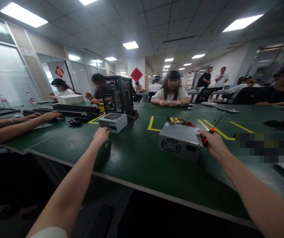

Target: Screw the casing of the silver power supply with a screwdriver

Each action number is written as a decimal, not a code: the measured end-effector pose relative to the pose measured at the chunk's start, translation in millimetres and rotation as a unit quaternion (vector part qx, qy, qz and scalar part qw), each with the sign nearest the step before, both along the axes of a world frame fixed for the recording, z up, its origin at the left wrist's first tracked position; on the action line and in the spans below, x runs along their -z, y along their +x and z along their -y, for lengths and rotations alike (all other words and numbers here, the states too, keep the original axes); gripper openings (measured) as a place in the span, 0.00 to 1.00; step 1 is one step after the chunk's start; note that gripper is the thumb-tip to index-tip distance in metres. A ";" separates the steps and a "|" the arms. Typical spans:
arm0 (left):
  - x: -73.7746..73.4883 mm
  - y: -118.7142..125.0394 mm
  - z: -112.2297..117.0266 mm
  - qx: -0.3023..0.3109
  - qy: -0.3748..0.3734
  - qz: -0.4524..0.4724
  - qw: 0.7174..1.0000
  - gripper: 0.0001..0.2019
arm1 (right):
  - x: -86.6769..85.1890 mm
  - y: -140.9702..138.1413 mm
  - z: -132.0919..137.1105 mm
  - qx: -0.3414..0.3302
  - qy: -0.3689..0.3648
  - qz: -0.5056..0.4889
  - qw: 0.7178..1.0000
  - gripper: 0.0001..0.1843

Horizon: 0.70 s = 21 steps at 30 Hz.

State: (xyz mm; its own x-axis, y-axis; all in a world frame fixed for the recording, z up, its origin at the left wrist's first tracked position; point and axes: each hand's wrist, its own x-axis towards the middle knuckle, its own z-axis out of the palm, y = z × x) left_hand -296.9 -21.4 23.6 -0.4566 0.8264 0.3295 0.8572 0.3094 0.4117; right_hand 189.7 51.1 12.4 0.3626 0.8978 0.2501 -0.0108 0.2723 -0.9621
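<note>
My left hand (pixel 101 135) is closed at the near left corner of a small grey power supply (pixel 119 123) with a fan grille on top; some of its fingertips are hidden. To the right, a larger grey power supply (pixel 179 137) has a round fan grille and a socket facing me. Its bundle of coloured cables (pixel 181 122) lies behind it. My right hand (pixel 213 140) is closed around a screwdriver (pixel 212 131) with an orange and black handle, its shaft pointing up and away. The fingers of that hand also press against the larger power supply's right side.
An open black computer case (pixel 118 94) stands behind the small power supply. Black parts (pixel 82 119) and a keyboard (pixel 74 109) lie left of it. Another person's hands (pixel 47 115) are at the left. Across the green table (pixel 137 158) sits a person (pixel 171 92). Yellow tape marks the surface.
</note>
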 end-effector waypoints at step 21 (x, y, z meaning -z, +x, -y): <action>18.1 9.8 -15.2 -0.024 0.122 0.220 0.968 0.16 | -5.4 5.1 14.0 0.013 -0.035 0.082 0.996 0.10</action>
